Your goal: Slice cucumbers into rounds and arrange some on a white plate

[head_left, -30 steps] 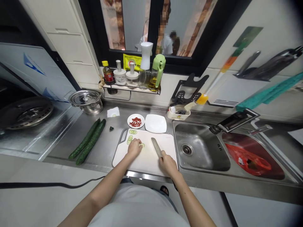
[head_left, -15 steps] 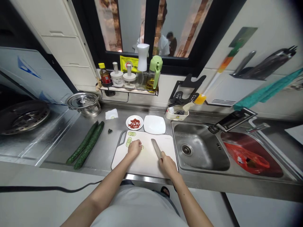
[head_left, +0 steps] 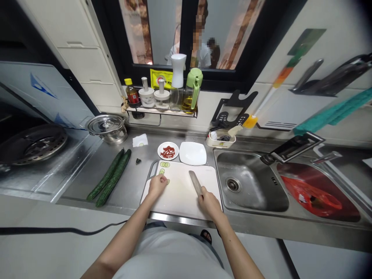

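Note:
My left hand (head_left: 157, 186) is over the left part of the white cutting board (head_left: 180, 201), its fingers pinched on a thin cucumber slice (head_left: 167, 181). Several more cucumber slices (head_left: 165, 164) lie along the board's upper left, some partly hidden by that hand. On the right side of the board, my right hand (head_left: 209, 202) is wrapped round the handle of a kitchen knife (head_left: 195, 182). Its blade points away from me and to the left. Two whole cucumbers (head_left: 114, 178) rest on the steel counter to the left, next to a small dark scrap (head_left: 138, 161).
Behind the board are a plate of small red pieces (head_left: 167, 152) and a white square plate (head_left: 193, 153). A lidded steel pot (head_left: 109, 130) stands back left. To the right is a sink (head_left: 250, 193) with a red plastic bag (head_left: 314, 199). Bottles (head_left: 133, 93) line a wall shelf.
My left hand has moved left across the board with the cucumber slice, towards the other slices. The knife stays in my right hand at about the same place. The view has shifted slightly.

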Demonstrator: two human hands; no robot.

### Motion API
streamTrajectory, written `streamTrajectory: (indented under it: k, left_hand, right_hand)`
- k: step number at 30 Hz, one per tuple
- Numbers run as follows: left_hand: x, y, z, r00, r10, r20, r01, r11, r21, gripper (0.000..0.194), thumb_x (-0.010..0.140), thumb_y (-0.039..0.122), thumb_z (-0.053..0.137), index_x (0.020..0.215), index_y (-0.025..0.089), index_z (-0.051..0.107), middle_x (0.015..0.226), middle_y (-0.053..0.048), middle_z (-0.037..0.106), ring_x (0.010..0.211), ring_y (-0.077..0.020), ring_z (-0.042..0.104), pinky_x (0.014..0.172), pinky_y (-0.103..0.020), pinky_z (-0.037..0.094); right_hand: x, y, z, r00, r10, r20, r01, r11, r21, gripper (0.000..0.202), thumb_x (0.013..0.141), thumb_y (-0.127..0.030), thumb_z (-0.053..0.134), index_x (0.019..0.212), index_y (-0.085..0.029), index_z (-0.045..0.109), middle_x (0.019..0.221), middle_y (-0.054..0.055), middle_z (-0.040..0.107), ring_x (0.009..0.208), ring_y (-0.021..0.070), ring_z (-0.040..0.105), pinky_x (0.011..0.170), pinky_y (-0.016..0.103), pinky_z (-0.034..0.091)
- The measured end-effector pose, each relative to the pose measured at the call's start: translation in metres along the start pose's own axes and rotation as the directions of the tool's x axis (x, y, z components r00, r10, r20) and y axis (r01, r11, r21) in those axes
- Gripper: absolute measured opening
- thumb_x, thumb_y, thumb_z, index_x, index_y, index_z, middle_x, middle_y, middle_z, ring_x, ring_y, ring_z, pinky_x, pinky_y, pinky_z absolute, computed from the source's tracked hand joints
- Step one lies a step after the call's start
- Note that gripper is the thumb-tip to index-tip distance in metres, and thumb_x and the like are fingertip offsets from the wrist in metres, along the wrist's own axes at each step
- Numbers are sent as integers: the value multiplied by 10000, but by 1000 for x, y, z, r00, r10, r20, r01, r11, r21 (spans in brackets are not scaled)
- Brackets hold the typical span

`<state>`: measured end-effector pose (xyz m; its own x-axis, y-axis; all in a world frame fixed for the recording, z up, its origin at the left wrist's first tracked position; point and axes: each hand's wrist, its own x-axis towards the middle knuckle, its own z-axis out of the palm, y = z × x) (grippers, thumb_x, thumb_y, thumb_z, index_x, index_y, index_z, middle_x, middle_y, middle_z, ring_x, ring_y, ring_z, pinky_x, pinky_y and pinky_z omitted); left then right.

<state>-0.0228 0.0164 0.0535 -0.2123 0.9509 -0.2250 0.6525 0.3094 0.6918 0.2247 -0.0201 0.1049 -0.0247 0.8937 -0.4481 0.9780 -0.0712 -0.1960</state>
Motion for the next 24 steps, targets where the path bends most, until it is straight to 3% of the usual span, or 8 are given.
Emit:
streamTrajectory:
  k: [11, 18, 24]
  left_hand:
    - [15, -41, -6, 995, -65, -75, 70, 995, 71, 69, 738, 232, 577, 756, 194, 631, 701, 0, 659, 659, -132, 581, 592, -208, 349]
    - [7, -38, -7, 993, -48, -106, 64, 986, 151, 124, 778, 241, 540, 866, 225, 625, 730, 6, 656, 685, -143, 582, 595, -216, 340]
    - [9, -30, -11, 993, -60, -100, 82, 969, 234, 129, 805, 284, 540, 813, 228, 656, 828, -28, 679, 796, -170, 588, 661, -239, 357]
  right_hand:
    - [2, -2, -5, 1000, 7, 13, -7, 1000, 1, 315, 887, -167, 373, 1181, -156, 487, 903, 113, 657, 808, 183, 602, 605, 249, 289]
    - [4, -2, -5, 1000, 9, 23, -9, 1000, 23, 333, 882, -158, 374, 1198, -151, 480, 897, 109, 652, 809, 178, 600, 617, 247, 288]
    - [5, 0, -3, 1000, 9, 25, -10, 1000, 26, 351, 867, -159, 376, 1200, -148, 488, 913, 115, 658, 805, 182, 601, 623, 252, 297]
